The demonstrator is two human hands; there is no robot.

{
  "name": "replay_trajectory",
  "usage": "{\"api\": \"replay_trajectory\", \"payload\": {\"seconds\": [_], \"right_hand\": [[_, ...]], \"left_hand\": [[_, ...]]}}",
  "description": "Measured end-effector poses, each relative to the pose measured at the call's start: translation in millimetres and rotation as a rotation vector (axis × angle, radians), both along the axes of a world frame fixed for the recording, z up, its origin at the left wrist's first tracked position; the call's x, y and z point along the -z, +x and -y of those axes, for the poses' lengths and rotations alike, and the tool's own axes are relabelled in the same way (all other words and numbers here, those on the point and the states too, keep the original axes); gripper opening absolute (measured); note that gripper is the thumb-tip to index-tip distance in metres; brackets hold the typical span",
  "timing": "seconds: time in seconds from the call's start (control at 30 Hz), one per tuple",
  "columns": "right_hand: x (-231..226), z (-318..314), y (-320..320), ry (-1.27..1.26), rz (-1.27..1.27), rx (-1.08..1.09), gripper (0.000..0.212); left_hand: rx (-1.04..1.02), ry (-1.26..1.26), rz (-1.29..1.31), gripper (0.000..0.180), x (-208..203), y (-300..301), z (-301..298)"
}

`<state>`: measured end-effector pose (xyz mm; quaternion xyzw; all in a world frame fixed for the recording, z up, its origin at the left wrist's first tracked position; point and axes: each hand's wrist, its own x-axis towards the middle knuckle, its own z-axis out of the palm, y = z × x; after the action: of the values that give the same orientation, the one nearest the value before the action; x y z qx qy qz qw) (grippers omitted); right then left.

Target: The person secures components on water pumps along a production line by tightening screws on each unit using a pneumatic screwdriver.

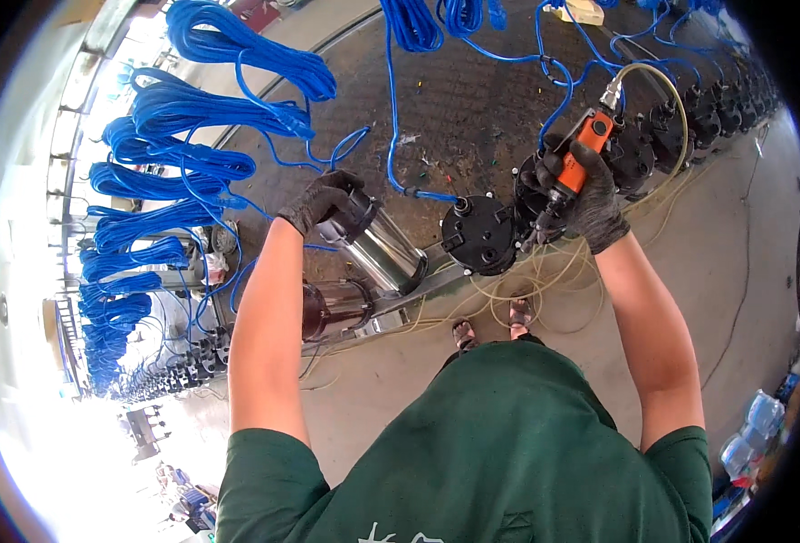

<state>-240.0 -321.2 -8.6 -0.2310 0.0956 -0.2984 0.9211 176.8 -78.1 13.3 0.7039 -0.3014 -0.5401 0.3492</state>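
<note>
My left hand (325,201), in a dark glove, grips the black end cap of a tilted pump-like cylinder (387,253) with a shiny steel body. In my gloved right hand (599,201) is an orange air screwdriver (587,149), its tip pointing down and to the left. That tip is over or close to a black round pump top (526,195), partly hidden by my fingers; whether it touches a screw I cannot tell. Between my hands stands another black pump top (479,233) with a blue cable leaving it. A second steel cylinder (338,306) is below my left hand.
Coiled blue cables (246,50) line the left and far side of the dark worktable (472,109). Several black pump tops (667,131) run along its edge to the right. A pale air hose (685,113) loops from the screwdriver, and more hose (572,271) lies on the floor.
</note>
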Motion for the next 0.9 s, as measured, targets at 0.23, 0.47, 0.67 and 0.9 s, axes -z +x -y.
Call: {"api": "replay_trajectory", "payload": {"seconds": [0.23, 0.47, 0.67, 0.9], "right_hand": [[14, 5, -6, -0.025, -0.057, 0.012, 0.044], [8, 5, -5, -0.055, 0.003, -0.034, 0.04], [3, 0, -4, -0.045, 0.061, -0.05, 0.033], [10, 2, -4, 0.048, -0.013, -0.018, 0.031]], "left_hand": [[0.113, -0.09, 0.192, 0.063, -20, -66, -44], [0.286, -0.021, 1.239, 0.055, -34, -164, -94], [-0.202, 0.436, 1.101, 0.06, -38, -143, -60], [-0.144, 0.357, 1.001, 0.067, -12, -68, -21]]}}
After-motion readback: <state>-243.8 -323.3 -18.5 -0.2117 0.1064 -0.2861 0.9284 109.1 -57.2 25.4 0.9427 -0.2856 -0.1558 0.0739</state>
